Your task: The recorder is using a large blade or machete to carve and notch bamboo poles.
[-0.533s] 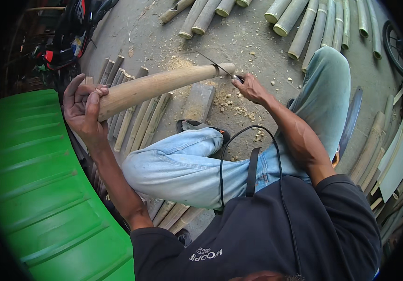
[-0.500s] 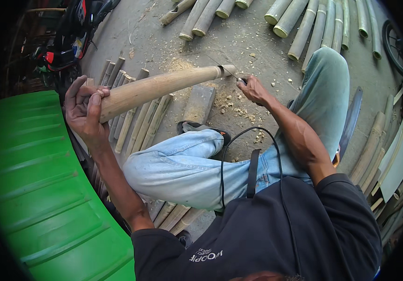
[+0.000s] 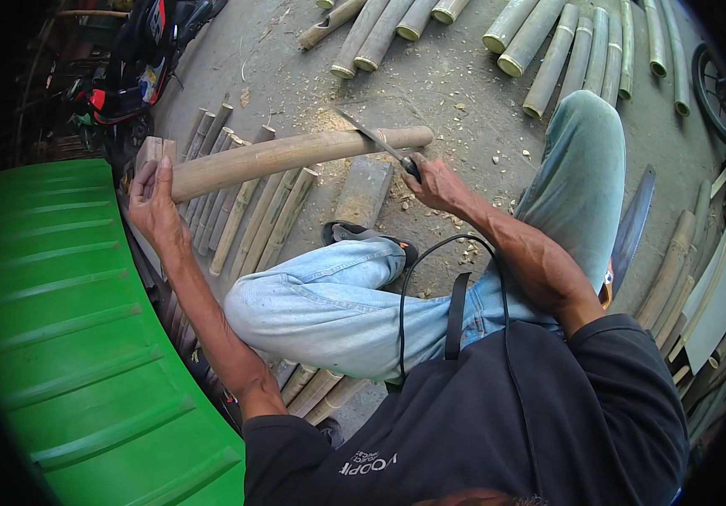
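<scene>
A tan bamboo pole (image 3: pixel 295 158) stretches across in front of me, its left end gripped in my left hand (image 3: pixel 158 207), thumb on the near side and fingers partly hidden. My right hand (image 3: pixel 440 184) is closed round the dark handle of a knife (image 3: pixel 377 139). The narrow blade slants up and leftward, crossing the pole a little short of its rounded right end. Whether the edge touches the bamboo I cannot tell. Close behind my left hand stands a squared wooden block (image 3: pixel 154 152).
A grey block (image 3: pixel 365 191) lies below the pole, among pale chips. Short bamboo pieces (image 3: pixel 241 215) lie on the left, beside a green ribbed panel (image 3: pixel 85 329). Thicker bamboo lengths (image 3: pixel 540 63) lie far right. A saw (image 3: pixel 633 228) rests by my right knee; a motorbike (image 3: pixel 123 93) stands far left.
My right hand and the knife have moved left, so the blade now crosses the pole farther from its right end. That end has dropped slightly. My left hand has changed its hold.
</scene>
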Motion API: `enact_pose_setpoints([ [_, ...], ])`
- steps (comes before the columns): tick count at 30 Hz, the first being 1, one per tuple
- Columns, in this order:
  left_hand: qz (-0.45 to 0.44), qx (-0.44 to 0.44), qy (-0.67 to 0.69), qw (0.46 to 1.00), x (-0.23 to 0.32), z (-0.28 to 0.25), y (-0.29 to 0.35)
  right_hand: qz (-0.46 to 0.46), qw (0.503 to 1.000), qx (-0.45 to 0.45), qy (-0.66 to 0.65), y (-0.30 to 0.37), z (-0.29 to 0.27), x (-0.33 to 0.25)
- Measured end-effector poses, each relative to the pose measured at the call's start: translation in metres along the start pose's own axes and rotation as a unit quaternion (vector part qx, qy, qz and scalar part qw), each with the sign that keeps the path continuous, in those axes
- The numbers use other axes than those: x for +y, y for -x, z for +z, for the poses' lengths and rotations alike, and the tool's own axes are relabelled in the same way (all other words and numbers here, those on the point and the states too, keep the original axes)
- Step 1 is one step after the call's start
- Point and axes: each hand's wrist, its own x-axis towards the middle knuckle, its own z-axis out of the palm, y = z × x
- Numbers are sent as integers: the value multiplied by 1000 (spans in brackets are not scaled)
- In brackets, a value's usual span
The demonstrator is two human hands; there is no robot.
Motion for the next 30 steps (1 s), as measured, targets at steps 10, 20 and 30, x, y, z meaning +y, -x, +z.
enact_pose_setpoints([
  [10, -35, 29, 25, 999, -3, 8, 1, -42, 998, 38, -41, 5, 10, 10],
  [20, -46, 52, -43, 997, 1, 8, 4, -8, 999, 26, -44, 9, 9, -5],
  [30, -44, -5, 57, 997, 0, 3, 3, -14, 999, 9, -46, 5, 5, -12],
])
